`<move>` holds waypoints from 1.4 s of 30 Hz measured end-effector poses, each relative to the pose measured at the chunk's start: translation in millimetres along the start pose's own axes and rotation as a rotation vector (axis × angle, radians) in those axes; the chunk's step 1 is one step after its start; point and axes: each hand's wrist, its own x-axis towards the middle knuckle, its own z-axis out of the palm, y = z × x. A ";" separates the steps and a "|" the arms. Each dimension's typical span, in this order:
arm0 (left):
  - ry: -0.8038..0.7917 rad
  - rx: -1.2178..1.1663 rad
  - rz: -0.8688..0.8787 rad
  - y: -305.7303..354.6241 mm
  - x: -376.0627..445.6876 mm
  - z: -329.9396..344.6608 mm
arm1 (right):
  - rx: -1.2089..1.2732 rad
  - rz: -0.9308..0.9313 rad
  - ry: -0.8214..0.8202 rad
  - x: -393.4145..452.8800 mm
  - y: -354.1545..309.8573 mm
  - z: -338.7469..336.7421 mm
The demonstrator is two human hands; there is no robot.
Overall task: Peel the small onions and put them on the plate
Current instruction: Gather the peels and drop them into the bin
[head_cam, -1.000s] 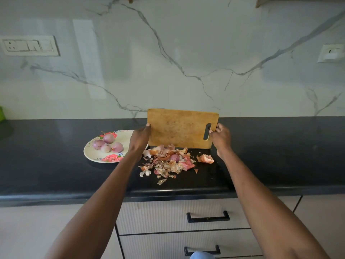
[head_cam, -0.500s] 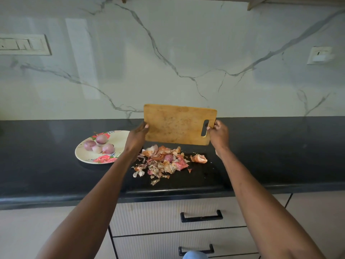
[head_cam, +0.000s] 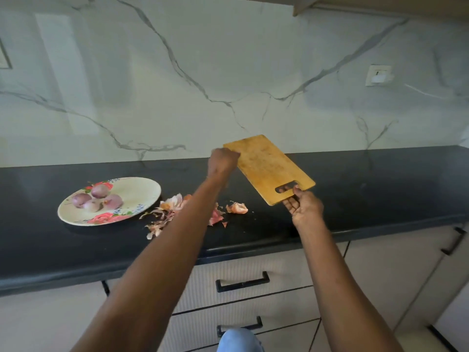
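A flowered plate (head_cam: 142,191) sits on the black counter at the left and holds several peeled small onions (head_cam: 97,199). A heap of onion skins (head_cam: 167,212) lies on the counter to its right, partly hidden by my left forearm. I hold a wooden cutting board (head_cam: 266,166) tilted above the counter. My left hand (head_cam: 223,161) grips its far corner. My right hand (head_cam: 302,204) grips the handle end, with fingers through the slot.
The black counter (head_cam: 380,189) runs along a marble wall, with its front edge close to me. Drawers with black handles (head_cam: 242,283) are below it. A wall switch (head_cam: 378,74) is mounted at the right.
The board has swung from upright over the skins to a tilted position further right, handle end toward me. The view has shifted right. The skins stay on the counter.
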 end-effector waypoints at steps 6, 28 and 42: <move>-0.110 -0.123 -0.117 -34.2 -49.0 75.4 | 0.028 0.024 0.193 -8.9 3.4 -9.6; -0.162 0.269 0.092 -65.6 -72.6 112.1 | -1.022 -0.285 0.382 -9.1 21.7 -16.5; 0.241 -0.077 0.351 -78.4 -115.4 42.0 | -1.096 -0.639 -0.011 -41.0 35.7 4.1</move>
